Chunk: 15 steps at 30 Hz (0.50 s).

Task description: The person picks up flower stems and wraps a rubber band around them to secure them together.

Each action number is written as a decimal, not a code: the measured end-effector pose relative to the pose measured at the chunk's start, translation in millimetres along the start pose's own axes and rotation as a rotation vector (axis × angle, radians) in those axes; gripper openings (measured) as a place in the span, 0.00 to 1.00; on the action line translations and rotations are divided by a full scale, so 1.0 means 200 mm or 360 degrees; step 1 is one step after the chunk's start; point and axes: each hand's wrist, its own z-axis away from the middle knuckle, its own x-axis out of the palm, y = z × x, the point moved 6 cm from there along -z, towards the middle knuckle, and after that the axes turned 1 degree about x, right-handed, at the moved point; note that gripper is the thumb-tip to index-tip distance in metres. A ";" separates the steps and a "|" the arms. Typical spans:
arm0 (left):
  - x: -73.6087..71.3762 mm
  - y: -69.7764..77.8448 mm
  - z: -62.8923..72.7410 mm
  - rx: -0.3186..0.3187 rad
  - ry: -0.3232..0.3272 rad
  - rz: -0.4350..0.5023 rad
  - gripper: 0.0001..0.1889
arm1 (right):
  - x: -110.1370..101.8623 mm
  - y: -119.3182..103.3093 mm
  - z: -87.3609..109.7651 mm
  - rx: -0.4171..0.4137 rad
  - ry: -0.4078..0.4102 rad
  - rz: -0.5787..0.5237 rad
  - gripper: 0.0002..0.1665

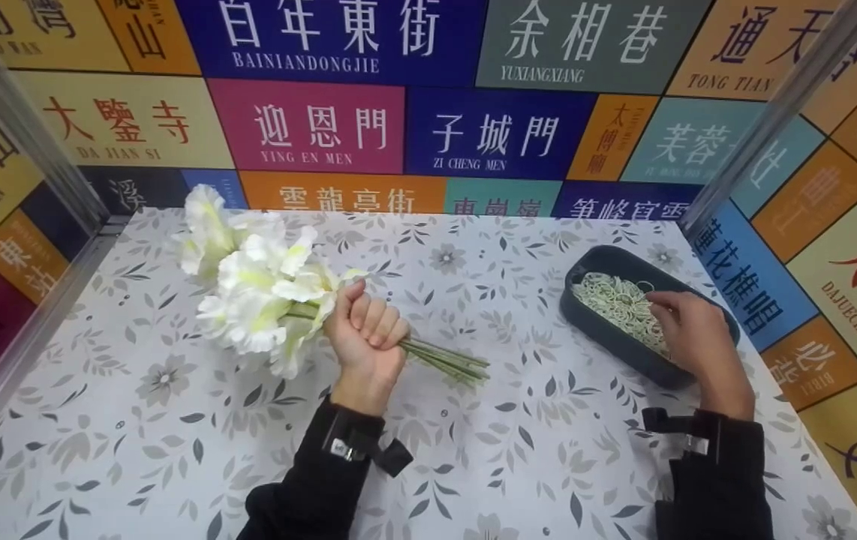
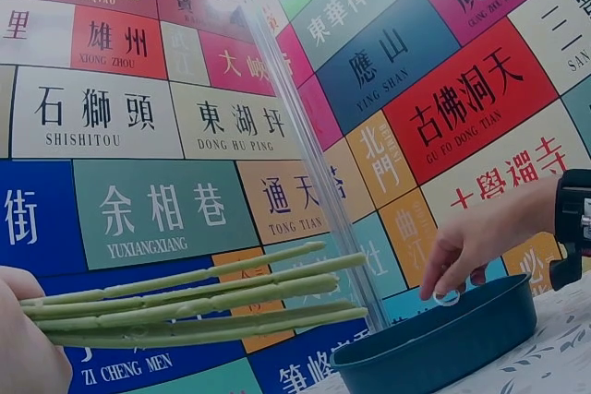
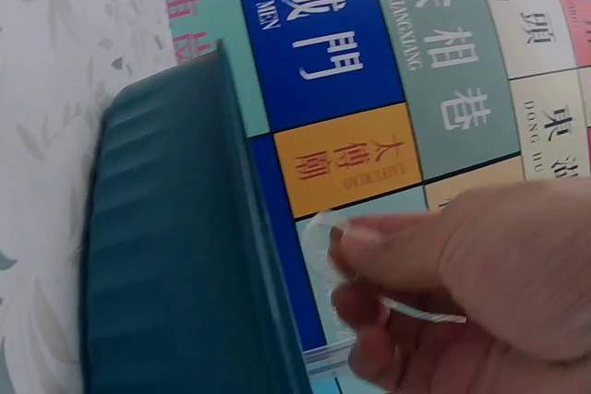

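Head view: white flowers (image 1: 256, 289) (yellow-tinged).

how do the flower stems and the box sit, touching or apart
Apart: the head view shows a strip of table between the stems and the box.

Small booth-type space, exact sort unclear. Multi-coloured rectangular wall panels (image 1: 308, 127) w/ big Chinese chars. & smaller Latin lettering, like place-name signs, run from 9 o'clock thru 12 to 3. Straight, shiny, pale corner posts (image 1: 766, 112) at approx. 10 & 2 o'clock mark where walls meet. White worktop w/ grey flower-and-leaf print (image 1: 503, 450) spans betw. them, down to 6 o'clock, more stall than room.
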 end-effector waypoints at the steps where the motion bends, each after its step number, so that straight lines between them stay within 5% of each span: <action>1: 0.00 0.00 0.00 0.0000 0.0002 0.0002 0.29 | -0.01 -0.02 0.00 -0.0026 0.0042 -0.0023 0.19; 9: 0.00 0.00 0.00 0.0004 0.0022 0.0009 0.30 | -0.01 -0.14 0.01 -0.0077 0.0163 -0.0143 0.17; 15: 0.01 0.00 0.00 -0.0005 -0.0002 -0.0020 0.30 | 0.02 -0.28 0.03 -0.0151 0.0134 -0.0181 0.13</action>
